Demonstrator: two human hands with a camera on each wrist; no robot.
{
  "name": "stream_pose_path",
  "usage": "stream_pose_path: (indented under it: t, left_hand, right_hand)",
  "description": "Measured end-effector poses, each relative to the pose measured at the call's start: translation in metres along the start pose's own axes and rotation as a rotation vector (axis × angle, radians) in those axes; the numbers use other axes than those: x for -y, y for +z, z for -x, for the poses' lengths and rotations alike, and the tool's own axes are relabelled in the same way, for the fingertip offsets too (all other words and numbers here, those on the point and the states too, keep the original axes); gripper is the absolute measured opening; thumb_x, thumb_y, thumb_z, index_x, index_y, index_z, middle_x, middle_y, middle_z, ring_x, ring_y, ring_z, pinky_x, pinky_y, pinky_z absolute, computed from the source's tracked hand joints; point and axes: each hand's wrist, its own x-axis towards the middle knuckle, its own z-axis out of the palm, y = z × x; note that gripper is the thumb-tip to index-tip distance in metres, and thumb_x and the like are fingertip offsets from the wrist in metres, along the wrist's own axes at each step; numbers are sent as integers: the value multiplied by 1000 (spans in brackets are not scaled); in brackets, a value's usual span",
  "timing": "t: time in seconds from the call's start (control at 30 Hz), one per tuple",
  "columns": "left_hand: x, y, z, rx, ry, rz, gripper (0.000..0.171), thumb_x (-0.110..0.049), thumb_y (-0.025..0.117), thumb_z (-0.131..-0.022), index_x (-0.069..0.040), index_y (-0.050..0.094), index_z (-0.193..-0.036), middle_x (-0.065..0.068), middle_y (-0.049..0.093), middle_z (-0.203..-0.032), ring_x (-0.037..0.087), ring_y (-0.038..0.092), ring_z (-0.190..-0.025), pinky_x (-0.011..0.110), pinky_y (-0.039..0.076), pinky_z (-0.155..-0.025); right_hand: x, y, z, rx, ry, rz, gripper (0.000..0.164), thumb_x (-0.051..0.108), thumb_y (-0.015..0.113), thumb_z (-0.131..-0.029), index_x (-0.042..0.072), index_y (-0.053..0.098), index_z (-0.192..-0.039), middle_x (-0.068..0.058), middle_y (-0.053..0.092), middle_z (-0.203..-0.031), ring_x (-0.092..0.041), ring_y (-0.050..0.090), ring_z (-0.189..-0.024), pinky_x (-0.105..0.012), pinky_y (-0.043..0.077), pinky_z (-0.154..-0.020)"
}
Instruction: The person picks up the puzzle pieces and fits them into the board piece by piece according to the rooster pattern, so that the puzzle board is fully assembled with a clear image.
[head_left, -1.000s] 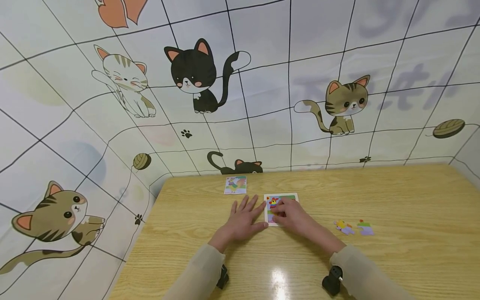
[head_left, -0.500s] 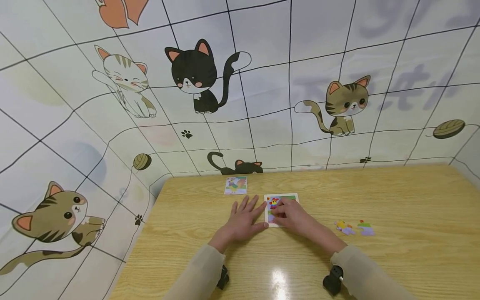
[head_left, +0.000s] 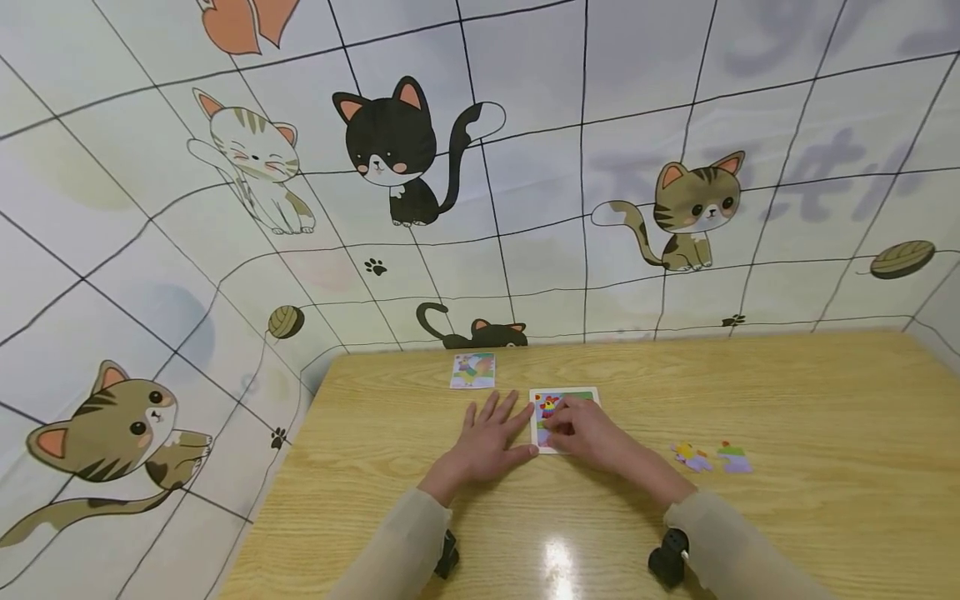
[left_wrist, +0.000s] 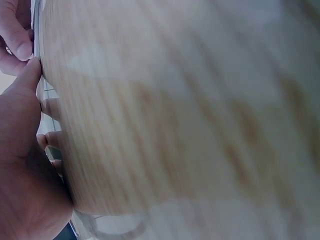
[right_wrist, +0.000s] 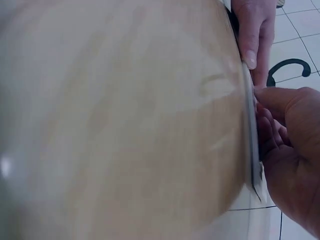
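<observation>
A small jigsaw puzzle board (head_left: 565, 390) with a white border and a bright picture lies on the table. My left hand (head_left: 487, 442) rests flat beside it with fingers spread, index finger and thumb tip at the board's left edge. Over the picture, my right hand (head_left: 591, 432) has its fingers curled, pinching a puzzle piece mostly hidden by the fingers. A bit of red shows between thumb and fingers in the right wrist view. There the board (right_wrist: 252, 135) is seen edge-on, the right thumb tip close over it. The left thumb (left_wrist: 31, 75) meets its edge in the left wrist view.
To the right on the wooden table (head_left: 810, 400) lie a cluster of loose yellow and purple pieces (head_left: 692, 457) and a green and purple piece (head_left: 734, 457). A square picture card (head_left: 473, 371) lies at the back left. A wall covering with cartoon cats (head_left: 390, 142) rises behind.
The head view has shifted very slightly. Both hands stay nearly where they were, the right fingers still at the same part of the picture.
</observation>
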Motion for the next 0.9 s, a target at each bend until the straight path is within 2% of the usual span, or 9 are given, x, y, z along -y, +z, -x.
stream_pose_path:
  t: [0.17, 0.33, 0.43, 0.63, 0.77, 0.9]
  left_hand:
    - [0, -1, 1, -7, -7, 0, 68, -55, 46, -106, -24, 28, -164, 6, 11, -172, 37, 0, -156, 65, 1, -119]
    - [0, 0, 1, 1, -8, 12, 68, -55, 46, -106, -24, 29, -164, 6, 11, -172, 36, 0, -157, 65, 0, -119]
    - [-1, 1, 1, 0, -2, 19, 69, -54, 48, -105, -22, 30, -164, 7, 12, -172, 36, 1, -157, 65, 1, -119]
    - [-3, 0, 0, -4, 6, 11, 69, -53, 49, -105, -20, 31, -163, 8, 13, -171, 38, 2, -156, 65, 3, -119]
    - [-3, 1, 1, -14, 7, 2, 69, -53, 49, -105, -20, 31, -163, 9, 14, -171, 39, 4, -156, 66, 4, -119]
    - [-2, 1, 1, -21, 8, 5, 70, -54, 48, -105, -20, 31, -163, 10, 14, -171, 38, 4, -156, 66, 4, -118]
  right_hand:
    - [2, -13, 0, 42, 97, -98, 19, 8, 77, -92, 0, 76, -109, -4, 64, -99, -11, 55, -80, -25, 50, -68]
    - [3, -36, 13, 22, 129, -153, 19, 9, 73, -96, 2, 76, -113, -2, 64, -98, -13, 57, -78, -27, 51, -67]
    - [0, -54, 28, 11, 163, -162, 19, 12, 71, -97, 3, 75, -113, 0, 65, -100, -15, 59, -81, -28, 51, -67]
    - [-16, -90, 66, 24, 223, -127, 26, 14, 72, -97, 2, 72, -120, -7, 68, -109, -14, 62, -88, -29, 54, -70]
    - [-30, -109, 89, 32, 231, -99, 30, 14, 75, -95, 1, 70, -121, -5, 70, -106, -9, 62, -85, -28, 54, -70]
    - [-41, -122, 108, 28, 202, -49, 31, 11, 79, -90, -1, 71, -117, -1, 69, -100, -5, 61, -82, -27, 53, -68]
